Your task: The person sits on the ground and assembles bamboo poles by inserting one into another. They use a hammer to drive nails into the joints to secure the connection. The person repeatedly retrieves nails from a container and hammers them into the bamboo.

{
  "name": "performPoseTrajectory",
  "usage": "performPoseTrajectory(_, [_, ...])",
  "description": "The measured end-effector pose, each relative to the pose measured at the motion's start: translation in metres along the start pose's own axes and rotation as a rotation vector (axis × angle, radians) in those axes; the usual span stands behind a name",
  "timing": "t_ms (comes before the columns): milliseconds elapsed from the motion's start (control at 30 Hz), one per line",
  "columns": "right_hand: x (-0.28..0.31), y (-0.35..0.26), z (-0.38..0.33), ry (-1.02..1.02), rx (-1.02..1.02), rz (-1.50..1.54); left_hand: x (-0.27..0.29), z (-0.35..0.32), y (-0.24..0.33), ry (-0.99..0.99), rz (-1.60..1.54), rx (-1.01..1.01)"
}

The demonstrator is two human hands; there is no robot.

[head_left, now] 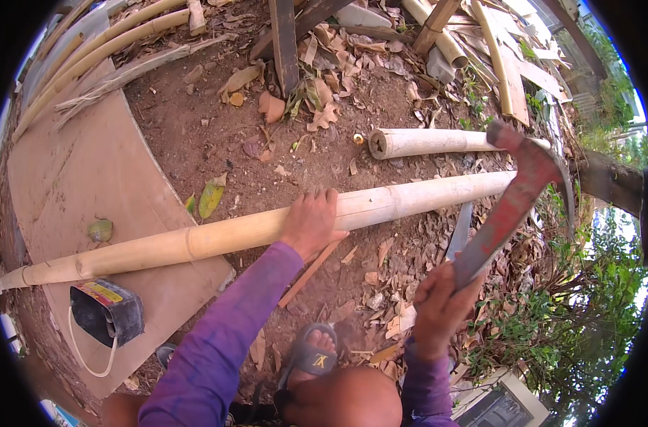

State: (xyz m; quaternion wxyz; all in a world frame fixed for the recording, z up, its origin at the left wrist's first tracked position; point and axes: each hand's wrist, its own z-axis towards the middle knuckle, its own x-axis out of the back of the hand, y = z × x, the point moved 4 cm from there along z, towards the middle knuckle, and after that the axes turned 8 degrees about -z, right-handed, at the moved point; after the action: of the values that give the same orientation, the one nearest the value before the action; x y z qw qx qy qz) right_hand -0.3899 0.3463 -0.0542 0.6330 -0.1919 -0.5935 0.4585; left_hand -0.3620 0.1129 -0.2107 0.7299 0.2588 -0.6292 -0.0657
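Observation:
A long pale bamboo pole (416, 199) lies slantwise across the ground in front of me. My left hand (312, 222) is closed over the middle of the pole. A small dark spot, perhaps a nail, shows on the pole just right of that hand; it is too small to tell. My right hand (441, 306) grips a claw hammer (505, 203) by its worn red and grey handle. The hammer's head is raised, overlapping the pole's right end in view. Beneath the pole, partly hidden, is a grey metal blade (460, 231). A thin wooden strip (309, 276) lies below my left hand.
A shorter bamboo piece (438, 142) lies beyond the pole. At left, a black open container (107, 313) with a white handle stands on a brown board (89, 178). Wooden posts (284, 50) stand behind, and more bamboo poles (117, 35) lie far left. Bushes (551, 320) border the right.

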Motion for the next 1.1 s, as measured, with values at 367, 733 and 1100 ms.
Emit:
performPoseTrajectory(367, [-0.011, 0.043, -0.020, -0.391, -0.188, -0.354, 0.008, 0.003, 0.000, -0.111, -0.049, 0.068])
performPoseTrajectory(733, [0.029, 0.158, -0.190, -0.347, -0.378, -0.697, 0.007, 0.058, -0.060, -0.758, -0.743, 0.292])
performPoseTrajectory(1100, [0.012, 0.187, -0.213, -0.497, -0.426, -0.719, 0.000, 0.056, -0.070, -0.950, -0.815, 0.498])
